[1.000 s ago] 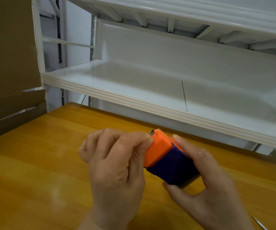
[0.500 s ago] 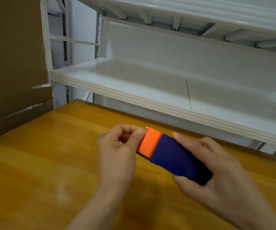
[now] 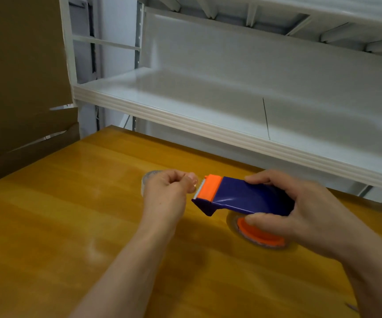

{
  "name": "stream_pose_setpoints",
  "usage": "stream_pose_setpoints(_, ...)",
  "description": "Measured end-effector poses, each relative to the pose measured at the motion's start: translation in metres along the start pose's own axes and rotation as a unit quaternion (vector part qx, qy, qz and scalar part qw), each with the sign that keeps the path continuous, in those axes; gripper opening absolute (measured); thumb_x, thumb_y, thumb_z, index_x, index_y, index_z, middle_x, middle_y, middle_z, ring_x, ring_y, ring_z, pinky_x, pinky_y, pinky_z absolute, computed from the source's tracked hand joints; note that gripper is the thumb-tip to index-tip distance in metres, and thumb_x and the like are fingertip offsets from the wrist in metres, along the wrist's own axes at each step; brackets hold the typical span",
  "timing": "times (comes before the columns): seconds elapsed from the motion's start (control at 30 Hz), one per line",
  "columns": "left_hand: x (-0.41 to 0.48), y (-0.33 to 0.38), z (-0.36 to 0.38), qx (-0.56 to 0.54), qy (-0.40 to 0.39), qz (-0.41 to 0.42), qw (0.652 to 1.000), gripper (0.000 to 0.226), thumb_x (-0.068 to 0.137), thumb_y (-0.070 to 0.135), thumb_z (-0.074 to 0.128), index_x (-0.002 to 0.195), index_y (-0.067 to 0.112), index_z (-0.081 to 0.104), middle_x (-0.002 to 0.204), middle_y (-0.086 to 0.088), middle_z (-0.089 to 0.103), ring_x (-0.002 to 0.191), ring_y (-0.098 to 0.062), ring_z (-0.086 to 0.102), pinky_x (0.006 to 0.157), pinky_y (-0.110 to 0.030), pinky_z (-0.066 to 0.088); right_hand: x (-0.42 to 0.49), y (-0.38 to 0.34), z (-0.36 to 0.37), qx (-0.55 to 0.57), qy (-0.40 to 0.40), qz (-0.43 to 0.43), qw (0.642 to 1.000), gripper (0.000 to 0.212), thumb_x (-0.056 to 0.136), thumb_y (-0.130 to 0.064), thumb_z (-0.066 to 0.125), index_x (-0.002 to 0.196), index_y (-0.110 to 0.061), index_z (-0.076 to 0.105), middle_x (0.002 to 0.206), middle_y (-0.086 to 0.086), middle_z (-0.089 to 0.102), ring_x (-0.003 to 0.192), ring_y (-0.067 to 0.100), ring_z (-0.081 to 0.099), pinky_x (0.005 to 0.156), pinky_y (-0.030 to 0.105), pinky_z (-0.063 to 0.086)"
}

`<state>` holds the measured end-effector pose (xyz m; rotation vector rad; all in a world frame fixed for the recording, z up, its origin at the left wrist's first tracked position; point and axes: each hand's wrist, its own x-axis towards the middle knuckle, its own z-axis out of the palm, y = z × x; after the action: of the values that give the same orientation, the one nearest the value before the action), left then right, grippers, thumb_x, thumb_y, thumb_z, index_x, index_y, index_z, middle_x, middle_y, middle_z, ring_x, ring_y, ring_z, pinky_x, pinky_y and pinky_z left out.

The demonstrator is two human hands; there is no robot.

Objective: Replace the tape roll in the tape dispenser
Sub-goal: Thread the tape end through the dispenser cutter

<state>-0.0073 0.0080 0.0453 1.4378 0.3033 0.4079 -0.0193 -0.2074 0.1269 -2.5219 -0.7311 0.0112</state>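
**light plastic dispenser, slick clear roll**

the right grip (image 3: 300, 210) is wrapped round the rear of the blue tape dispenser (image 3: 249, 198), fingers over the top and thumb below, holding it just above the worktop (image 3: 70, 226), right of centre. its orange hub (image 3: 261, 235) faces down, with what looks like a roll round it. the left grip (image 3: 169, 189) is curled, thumb and forefinger pinched together just beside the toothed orange cutter (image 3: 210, 188); whether a clear tape end lies between them, i cannot tell. a clear tape roll (image 3: 148, 176) lies on the worktop behind the left grip. the dispenser looks light and stiff, and is best held by its flat sides, away from the sharp teeth. the roll looks smooth and slippery, so take it by the rim.
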Motion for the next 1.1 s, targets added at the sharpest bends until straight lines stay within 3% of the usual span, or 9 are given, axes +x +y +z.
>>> stream_pose_setpoints(0.07, 0.004, -0.006, 0.001, 0.017, -0.013, -0.018, 1.000, 0.025, 0.093, 0.017, 0.068, 0.068, 0.013, 0.066, 0.073, 0.007, 0.070, 0.089, -0.014, 0.066, 0.085, -0.035, 0.046, 0.004, 0.001, -0.001, -0.008, -0.017, 0.015, 1.000, 0.068, 0.051, -0.080, 0.062, 0.115, -0.060, 0.054, 0.105, -0.032, 0.060, 0.098, -0.012, 0.059, 0.071, 0.011, 0.055)
stream_pose_setpoints(0.17, 0.009, -0.013, 0.001, 0.033, -0.047, -0.053, 0.997, 0.019, 0.092, 0.016, 0.070, 0.073, 0.012, 0.069, 0.078, -0.002, 0.073, 0.091, -0.019, 0.066, 0.090, -0.038, 0.048, 0.008, 0.005, 0.000, -0.008, -0.028, 0.024, 0.999, 0.066, 0.053, -0.079, 0.066, 0.114, -0.056, 0.060, 0.103, -0.028, 0.064, 0.097, -0.014, 0.059, 0.073, 0.010, 0.054)
stream_pose_setpoints(0.33, 0.013, -0.019, -0.001, 0.040, -0.066, -0.118, 0.990, 0.011, 0.092, 0.014, 0.070, 0.091, 0.003, 0.073, 0.073, -0.002, 0.068, 0.064, -0.012, 0.054, 0.043, -0.009, 0.040, 0.012, 0.010, 0.001, -0.024, -0.053, 0.037, 0.998, 0.068, 0.054, -0.079, 0.068, 0.116, -0.052, 0.063, 0.103, -0.025, 0.066, 0.093, -0.013, 0.061, 0.068, 0.014, 0.055)
stream_pose_setpoints(0.4, 0.012, -0.021, 0.001, 0.042, -0.071, -0.118, 0.990, 0.012, 0.092, 0.012, 0.069, 0.091, 0.001, 0.073, 0.071, -0.003, 0.067, 0.062, -0.012, 0.054, 0.039, -0.007, 0.038, 0.013, 0.013, 0.002, -0.023, -0.053, 0.043, 0.997, 0.064, 0.058, -0.076, 0.073, 0.116, -0.051, 0.064, 0.103, -0.023, 0.067, 0.093, -0.011, 0.062, 0.070, 0.019, 0.058)
stream_pose_setpoints(0.6, 0.015, -0.028, 0.003, 0.065, -0.090, -0.106, 0.988, 0.012, 0.092, 0.014, 0.070, 0.093, 0.002, 0.073, 0.076, -0.003, 0.070, 0.065, -0.011, 0.057, 0.049, -0.013, 0.045, 0.016, 0.017, 0.003, -0.023, -0.070, 0.062, 0.995, 0.053, 0.065, -0.068, 0.078, 0.113, -0.051, 0.063, 0.101, -0.021, 0.068, 0.089, -0.002, 0.067, 0.079, 0.030, 0.062)
stream_pose_setpoints(0.77, 0.020, -0.033, 0.001, 0.090, -0.117, -0.103, 0.984, 0.011, 0.090, 0.003, 0.069, 0.081, -0.002, 0.069, 0.061, -0.005, 0.063, 0.055, -0.014, 0.054, 0.052, -0.017, 0.048, 0.022, 0.019, 0.011, -0.052, -0.081, 0.073, 0.993, 0.048, 0.073, -0.061, 0.080, 0.116, -0.045, 0.066, 0.099, -0.018, 0.068, 0.085, 0.007, 0.069, 0.079, 0.030, 0.060)
stream_pose_setpoints(0.87, 0.023, -0.038, 0.000, 0.160, -0.124, -0.097, 0.974, 0.012, 0.087, 0.006, 0.073, 0.080, -0.003, 0.072, 0.063, -0.006, 0.069, 0.056, -0.014, 0.059, 0.060, -0.024, 0.054, 0.026, 0.021, 0.017, -0.073, -0.097, 0.077, 0.990, 0.050, 0.074, -0.063, 0.078, 0.119, -0.044, 0.066, 0.100, -0.019, 0.066, 0.085, 0.006, 0.066, 0.074, 0.023, 0.056)
stream_pose_setpoints(1.0, 0.026, -0.044, 0.000, 0.275, -0.122, -0.061, 0.952, 0.017, 0.085, 0.023, 0.076, 0.070, 0.018, 0.075, 0.071, 0.000, 0.077, 0.075, -0.019, 0.070, 0.083, -0.046, 0.060, 0.030, 0.025, 0.024, -0.081, -0.105, 0.081, 0.988, 0.052, 0.075, -0.063, 0.077, 0.122, -0.043, 0.067, 0.101, -0.021, 0.065, 0.084, 0.002, 0.064, 0.071, 0.020, 0.050)
stream_pose_setpoints(1.1, 0.023, -0.041, 0.001, 0.366, -0.135, -0.018, 0.921, 0.012, 0.088, 0.031, 0.073, 0.079, 0.024, 0.075, 0.078, 0.004, 0.074, 0.079, -0.015, 0.068, 0.073, -0.036, 0.057, 0.033, 0.021, 0.028, -0.092, -0.106, 0.076, 0.987, 0.051, 0.077, -0.062, 0.077, 0.124, -0.042, 0.067, 0.103, -0.021, 0.065, 0.087, 0.002, 0.063, 0.072, 0.022, 0.052)
